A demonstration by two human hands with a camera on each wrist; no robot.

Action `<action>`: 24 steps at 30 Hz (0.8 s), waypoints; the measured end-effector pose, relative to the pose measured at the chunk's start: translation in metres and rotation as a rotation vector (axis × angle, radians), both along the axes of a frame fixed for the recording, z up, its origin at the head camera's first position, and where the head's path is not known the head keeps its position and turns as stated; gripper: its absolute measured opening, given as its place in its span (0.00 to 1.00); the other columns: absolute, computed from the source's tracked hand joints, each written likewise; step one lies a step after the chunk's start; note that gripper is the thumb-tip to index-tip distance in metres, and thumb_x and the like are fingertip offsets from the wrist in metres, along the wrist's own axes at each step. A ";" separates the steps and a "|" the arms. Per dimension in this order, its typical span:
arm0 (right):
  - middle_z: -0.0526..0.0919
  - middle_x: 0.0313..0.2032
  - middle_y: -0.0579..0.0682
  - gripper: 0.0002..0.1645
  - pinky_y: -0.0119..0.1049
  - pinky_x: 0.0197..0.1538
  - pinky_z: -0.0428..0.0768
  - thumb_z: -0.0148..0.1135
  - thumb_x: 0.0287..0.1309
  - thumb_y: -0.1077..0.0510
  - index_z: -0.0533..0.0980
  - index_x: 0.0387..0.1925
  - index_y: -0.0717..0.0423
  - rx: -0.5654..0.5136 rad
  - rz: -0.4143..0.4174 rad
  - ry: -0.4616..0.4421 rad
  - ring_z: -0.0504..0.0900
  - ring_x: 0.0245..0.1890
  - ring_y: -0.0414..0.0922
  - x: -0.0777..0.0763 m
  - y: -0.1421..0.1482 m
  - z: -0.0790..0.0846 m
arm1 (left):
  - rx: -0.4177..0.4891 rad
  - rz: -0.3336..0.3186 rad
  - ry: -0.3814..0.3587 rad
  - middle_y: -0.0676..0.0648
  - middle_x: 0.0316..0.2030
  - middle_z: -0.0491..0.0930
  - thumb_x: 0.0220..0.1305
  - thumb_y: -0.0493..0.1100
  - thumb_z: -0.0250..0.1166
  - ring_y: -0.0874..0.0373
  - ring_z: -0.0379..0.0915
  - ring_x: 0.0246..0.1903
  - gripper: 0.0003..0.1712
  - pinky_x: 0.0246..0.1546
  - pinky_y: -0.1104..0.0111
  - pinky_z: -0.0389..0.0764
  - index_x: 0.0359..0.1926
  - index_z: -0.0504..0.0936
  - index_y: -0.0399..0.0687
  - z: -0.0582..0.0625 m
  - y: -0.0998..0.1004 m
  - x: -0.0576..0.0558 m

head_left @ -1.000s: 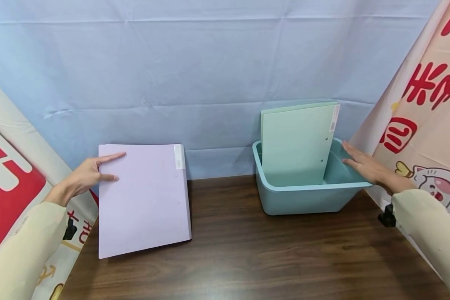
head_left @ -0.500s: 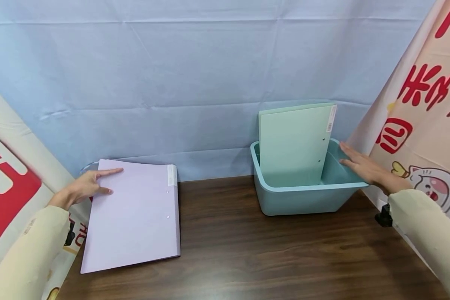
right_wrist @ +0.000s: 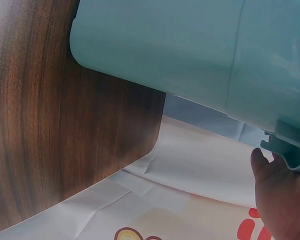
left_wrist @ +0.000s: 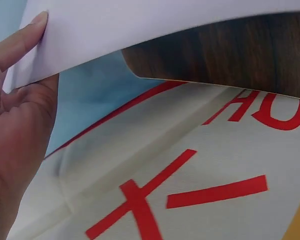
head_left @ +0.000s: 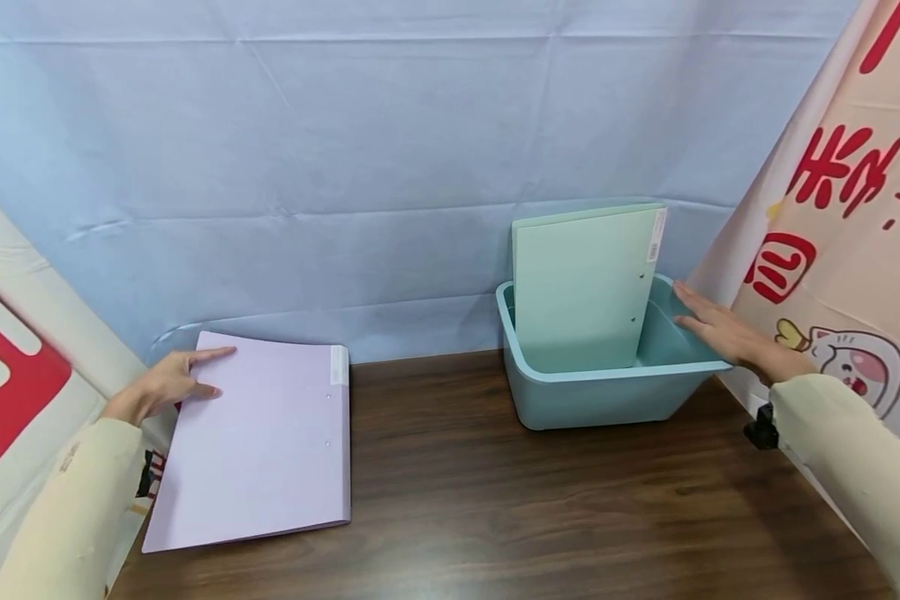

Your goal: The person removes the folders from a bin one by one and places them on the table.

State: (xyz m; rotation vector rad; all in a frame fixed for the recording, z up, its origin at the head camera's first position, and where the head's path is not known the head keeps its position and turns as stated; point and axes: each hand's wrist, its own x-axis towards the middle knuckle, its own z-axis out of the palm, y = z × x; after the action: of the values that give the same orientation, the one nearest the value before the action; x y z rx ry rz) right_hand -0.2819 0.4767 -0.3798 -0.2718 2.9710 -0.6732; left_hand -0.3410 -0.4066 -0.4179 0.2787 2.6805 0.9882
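A lilac file folder (head_left: pixel 262 433) with a white spine label lies low over the left side of the table. My left hand (head_left: pixel 167 385) pinches its far left corner, thumb and index finger on the cover, the other fingers hidden beneath. From the left wrist view, the folder (left_wrist: pixel 105 27) has its edge raised above the tabletop, the hand (left_wrist: pixel 20 120) wrapped around the corner. On the right, a teal plastic bin (head_left: pixel 600 404) holds a mint green file folder (head_left: pixel 581 292) standing upright. My right hand (head_left: pixel 738 337) grips the bin's right rim, some fingers beneath it in the right wrist view.
The dark wooden table (head_left: pixel 450 500) stretches between folder and bin. A pale blue cloth (head_left: pixel 390 167) hangs behind, and printed cloths with red lettering flank both sides, the right one (head_left: pixel 832 250) close behind my right hand.
The lilac folder has come down and a little left towards the table's near side, my left hand moving with it. My right hand stays at the bin's rim; the head view shifts slightly.
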 end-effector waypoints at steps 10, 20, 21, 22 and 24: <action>0.31 0.83 0.68 0.45 0.84 0.70 0.38 0.41 0.84 0.47 0.31 0.84 0.58 0.003 -0.003 0.002 0.34 0.80 0.74 0.000 -0.001 0.001 | 0.031 0.024 -0.016 0.17 0.78 0.35 0.60 0.35 0.77 0.25 0.40 0.74 0.51 0.72 0.29 0.49 0.80 0.61 0.36 -0.013 -0.011 0.002; 0.31 0.83 0.67 0.47 0.83 0.70 0.37 0.42 0.83 0.46 0.31 0.84 0.57 -0.006 0.002 0.001 0.34 0.81 0.74 0.000 0.000 0.000 | 0.017 0.039 -0.047 0.18 0.78 0.34 0.57 0.48 0.82 0.19 0.42 0.75 0.61 0.69 0.26 0.54 0.82 0.56 0.37 -0.018 -0.016 0.008; 0.31 0.83 0.67 0.47 0.83 0.71 0.37 0.43 0.83 0.47 0.31 0.85 0.57 -0.006 0.001 0.001 0.34 0.81 0.74 -0.001 0.001 0.000 | 0.021 0.038 -0.053 0.17 0.78 0.33 0.58 0.47 0.82 0.19 0.42 0.75 0.61 0.69 0.26 0.54 0.82 0.55 0.37 -0.018 -0.017 0.009; 0.31 0.83 0.67 0.47 0.83 0.71 0.37 0.43 0.83 0.47 0.31 0.85 0.57 -0.009 0.001 0.003 0.34 0.81 0.73 -0.001 0.001 -0.001 | 0.023 0.039 -0.058 0.18 0.78 0.33 0.58 0.47 0.82 0.18 0.42 0.75 0.62 0.69 0.25 0.53 0.82 0.54 0.37 -0.018 -0.017 0.009; 0.30 0.83 0.66 0.47 0.84 0.70 0.37 0.43 0.83 0.46 0.30 0.85 0.56 -0.012 0.002 0.003 0.34 0.81 0.74 0.000 0.001 -0.001 | 0.029 0.034 -0.056 0.18 0.78 0.32 0.58 0.43 0.82 0.18 0.39 0.75 0.62 0.70 0.25 0.51 0.82 0.52 0.36 -0.019 -0.018 0.010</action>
State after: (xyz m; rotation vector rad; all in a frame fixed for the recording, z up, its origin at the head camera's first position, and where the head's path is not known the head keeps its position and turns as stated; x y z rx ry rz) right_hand -0.2817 0.4775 -0.3806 -0.2775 2.9703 -0.6917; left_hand -0.3310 -0.4248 -0.4373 0.2083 2.6307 1.0298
